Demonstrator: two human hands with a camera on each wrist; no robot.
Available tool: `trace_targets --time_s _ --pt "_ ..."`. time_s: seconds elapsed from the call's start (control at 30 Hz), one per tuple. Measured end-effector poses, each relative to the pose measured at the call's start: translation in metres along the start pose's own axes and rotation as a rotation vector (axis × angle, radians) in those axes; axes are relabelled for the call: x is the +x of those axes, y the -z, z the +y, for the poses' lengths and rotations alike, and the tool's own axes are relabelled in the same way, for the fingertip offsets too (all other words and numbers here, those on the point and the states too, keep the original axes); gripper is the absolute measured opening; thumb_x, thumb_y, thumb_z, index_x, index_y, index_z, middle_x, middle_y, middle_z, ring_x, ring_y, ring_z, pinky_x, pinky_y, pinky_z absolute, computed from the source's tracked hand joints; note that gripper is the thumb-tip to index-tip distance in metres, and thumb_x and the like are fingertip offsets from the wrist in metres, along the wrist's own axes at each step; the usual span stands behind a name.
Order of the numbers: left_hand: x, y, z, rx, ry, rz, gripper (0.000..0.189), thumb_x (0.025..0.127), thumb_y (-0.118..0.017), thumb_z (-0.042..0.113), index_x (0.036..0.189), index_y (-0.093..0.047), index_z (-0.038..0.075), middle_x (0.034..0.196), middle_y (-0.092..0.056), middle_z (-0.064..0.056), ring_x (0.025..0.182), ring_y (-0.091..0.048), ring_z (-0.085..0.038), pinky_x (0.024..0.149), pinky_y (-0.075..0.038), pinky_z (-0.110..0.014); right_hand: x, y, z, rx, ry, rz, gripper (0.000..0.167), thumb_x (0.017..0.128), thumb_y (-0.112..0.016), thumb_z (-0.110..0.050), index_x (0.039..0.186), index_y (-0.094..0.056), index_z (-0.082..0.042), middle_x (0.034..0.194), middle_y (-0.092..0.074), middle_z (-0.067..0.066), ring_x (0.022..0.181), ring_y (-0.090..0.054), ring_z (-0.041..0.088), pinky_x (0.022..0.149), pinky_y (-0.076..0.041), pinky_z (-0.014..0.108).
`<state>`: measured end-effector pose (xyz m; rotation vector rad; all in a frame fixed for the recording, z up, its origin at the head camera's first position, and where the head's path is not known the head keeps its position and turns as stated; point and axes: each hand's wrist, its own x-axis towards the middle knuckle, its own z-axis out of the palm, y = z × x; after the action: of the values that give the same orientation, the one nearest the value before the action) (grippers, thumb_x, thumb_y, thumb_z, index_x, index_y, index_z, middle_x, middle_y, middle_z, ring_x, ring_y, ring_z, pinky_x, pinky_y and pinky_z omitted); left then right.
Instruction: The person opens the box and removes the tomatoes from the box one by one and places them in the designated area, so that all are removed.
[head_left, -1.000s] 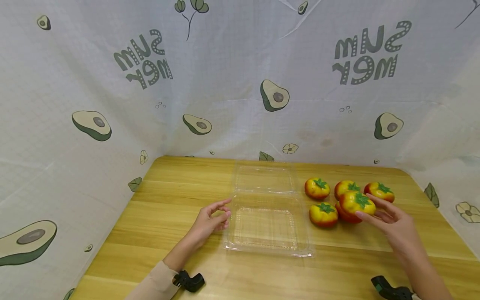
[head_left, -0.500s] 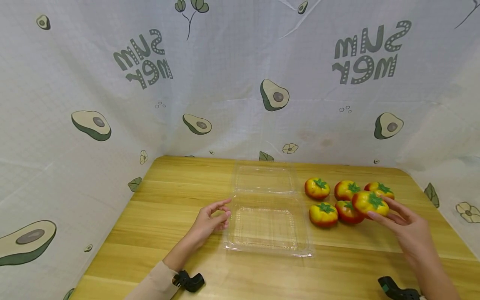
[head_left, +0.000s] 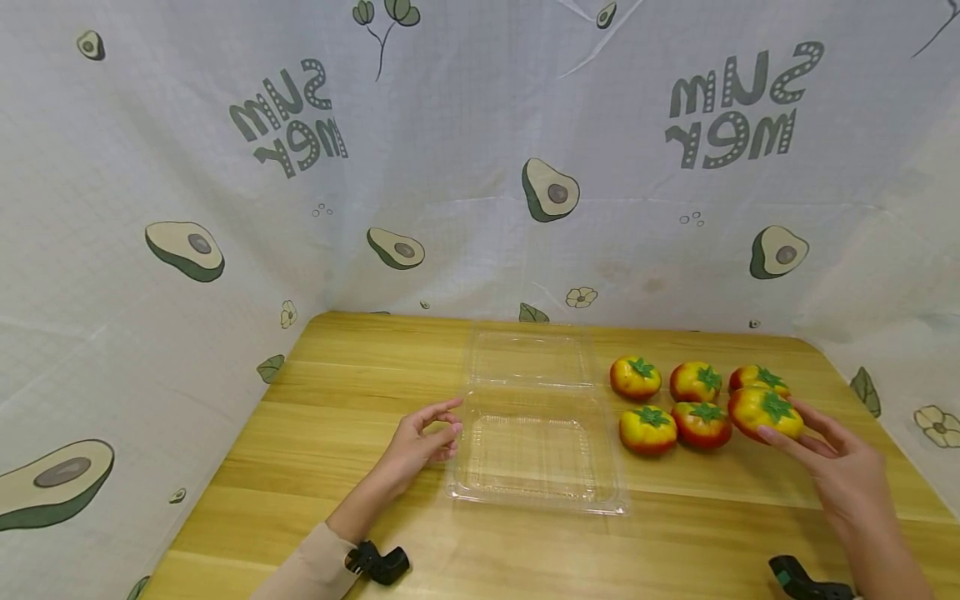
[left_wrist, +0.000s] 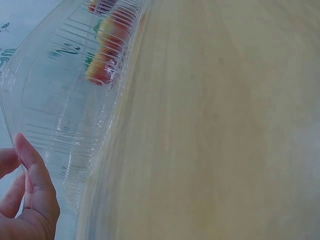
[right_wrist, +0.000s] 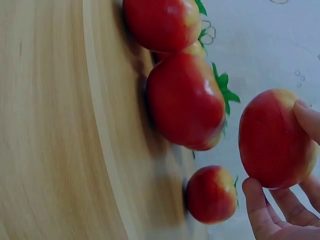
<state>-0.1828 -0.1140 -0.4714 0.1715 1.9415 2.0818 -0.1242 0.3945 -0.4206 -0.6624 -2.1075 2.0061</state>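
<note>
In the head view, a clear plastic clamshell container [head_left: 536, 454] lies open on the wooden table. My left hand [head_left: 420, 442] is at its left edge; in the left wrist view, thumb and fingers [left_wrist: 37, 185] pinch the rim. My right hand [head_left: 843, 462] holds a yellow-red persimmon [head_left: 761, 412] with a green leafy top, thumb on the near side. The right wrist view shows this held persimmon [right_wrist: 272, 140] raised off the table. Left of it, on the table, sit several similar persimmons [head_left: 701, 425] in two rows; one persimmon [head_left: 753, 377] is partly hidden behind it.
The container's lid [head_left: 528, 357] lies folded back toward the rear. A printed cloth [head_left: 465, 167] with avocados encloses the back and sides of the table [head_left: 360, 375]. Black wrist cameras [head_left: 382, 564] are worn on both wrists.
My right hand has carried the held persimmon to the right, from above the front row to its right end. The left hand and container have stayed in place.
</note>
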Motion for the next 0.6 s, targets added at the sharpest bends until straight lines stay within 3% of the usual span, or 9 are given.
trace_targets --time_s 0.13,0.23,0.4,0.6 --pt "0.0 0.001 0.0 -0.003 0.0 -0.004 0.05 0.097 -0.066 0.007 0.144 -0.051 0.002 0.111 -0.053 -0.01 0.071 -0.06 -0.011 0.065 -0.056 -0.02 0.007 0.007 0.006 0.02 0.01 -0.006 0.067 0.085 -0.081 -0.017 0.144 -0.054 -0.034 0.112 -0.047 -0.027 0.082 -0.054 -0.016 0.063 -0.044 0.004" --pt "-0.001 0.001 0.0 -0.005 0.0 -0.006 0.05 0.097 -0.066 0.008 0.144 -0.051 0.002 0.112 -0.053 -0.01 0.071 -0.059 -0.011 0.065 -0.056 -0.02 0.01 0.009 0.008 -0.011 0.002 0.013 0.072 0.084 -0.082 -0.02 0.147 -0.05 -0.032 0.113 -0.046 -0.027 0.087 -0.051 -0.014 0.059 -0.044 0.004" --pt "-0.001 0.001 0.0 -0.006 0.0 -0.006 0.05 0.097 -0.066 0.008 0.144 -0.051 0.002 0.112 -0.053 -0.01 0.071 -0.059 -0.011 0.064 -0.056 -0.02 0.013 0.012 0.014 -0.038 -0.016 0.015 0.074 0.084 -0.082 -0.022 0.149 -0.048 -0.033 0.113 -0.045 -0.028 0.095 -0.045 -0.008 0.061 -0.047 0.005" --pt "0.0 0.001 0.0 -0.008 0.004 -0.004 0.05 0.097 -0.066 0.008 0.144 -0.051 0.003 0.112 -0.053 -0.01 0.071 -0.059 -0.011 0.065 -0.056 -0.02 0.017 0.016 0.019 -0.013 -0.014 -0.018 0.067 0.086 -0.081 -0.018 0.144 -0.052 -0.038 0.112 -0.046 -0.028 0.08 -0.05 -0.015 0.062 -0.049 0.007"
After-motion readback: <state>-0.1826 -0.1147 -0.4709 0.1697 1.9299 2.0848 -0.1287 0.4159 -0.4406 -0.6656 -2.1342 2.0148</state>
